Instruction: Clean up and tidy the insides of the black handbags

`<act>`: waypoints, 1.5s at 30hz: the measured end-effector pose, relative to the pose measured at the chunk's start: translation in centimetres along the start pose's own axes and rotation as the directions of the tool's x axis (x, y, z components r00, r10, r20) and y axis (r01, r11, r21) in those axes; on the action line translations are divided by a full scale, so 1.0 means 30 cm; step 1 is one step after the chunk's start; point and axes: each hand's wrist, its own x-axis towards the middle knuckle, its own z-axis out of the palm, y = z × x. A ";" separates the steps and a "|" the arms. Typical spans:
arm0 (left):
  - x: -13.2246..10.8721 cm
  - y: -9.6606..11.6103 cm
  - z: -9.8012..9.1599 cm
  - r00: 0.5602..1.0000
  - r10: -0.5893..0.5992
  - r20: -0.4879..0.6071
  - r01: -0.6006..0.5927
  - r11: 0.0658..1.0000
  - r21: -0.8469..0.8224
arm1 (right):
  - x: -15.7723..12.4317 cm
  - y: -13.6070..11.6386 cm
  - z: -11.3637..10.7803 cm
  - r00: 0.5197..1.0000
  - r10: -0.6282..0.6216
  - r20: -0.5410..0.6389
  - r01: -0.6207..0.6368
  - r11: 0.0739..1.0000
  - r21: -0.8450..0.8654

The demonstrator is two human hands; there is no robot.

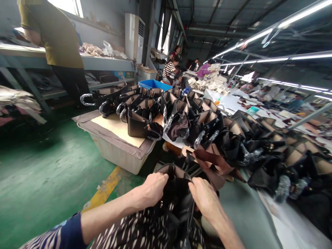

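A black handbag [178, 200] with a beige-grey lining rests on my lap, its mouth open and facing up. My left hand [155, 187] is closed on the bag's left rim, fingers curled over the edge. On the opposite side, my right hand [204, 194] grips the right rim, thumb and fingers pinching it; some fingertips are hidden behind the bag's wall. Just beyond the bag lies a brown cloth piece [211, 160], apart from my left hand and close to my right. The lower part of the bag blends into my dark patterned clothing.
Several black handbags [140, 124] with wrapped handles crowd a covered pale bin [116, 155] ahead. More bags [259, 138] line the table [241, 207] at right. A blue crate [155, 84] stands behind. A person in an olive shirt [59, 34] works at a left bench.
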 end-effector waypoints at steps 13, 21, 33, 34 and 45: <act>0.039 0.101 0.003 0.943 0.041 -0.330 -0.091 0.986 -0.137 | -0.009 -0.027 -0.029 0.999 0.037 0.029 -0.037 0.999 -0.005; 0.063 0.082 0.011 0.965 -0.018 -0.263 -0.002 0.997 -0.077 | -0.007 -0.022 -0.018 1.000 0.025 0.018 -0.026 1.000 0.016; 0.194 -0.072 -0.053 0.931 0.317 -0.181 -0.361 0.871 -0.333 | 0.011 0.000 -0.031 0.997 -0.057 0.057 0.041 0.967 0.250; 0.203 -0.078 -0.081 0.925 0.347 -0.153 -0.379 0.865 -0.330 | 0.023 0.009 -0.043 0.993 -0.083 0.081 0.054 0.950 0.309; 0.084 -0.162 -0.154 0.952 0.303 -0.043 -0.302 0.907 -0.295 | 0.065 -0.049 -0.046 0.901 -0.356 0.248 0.188 0.835 0.517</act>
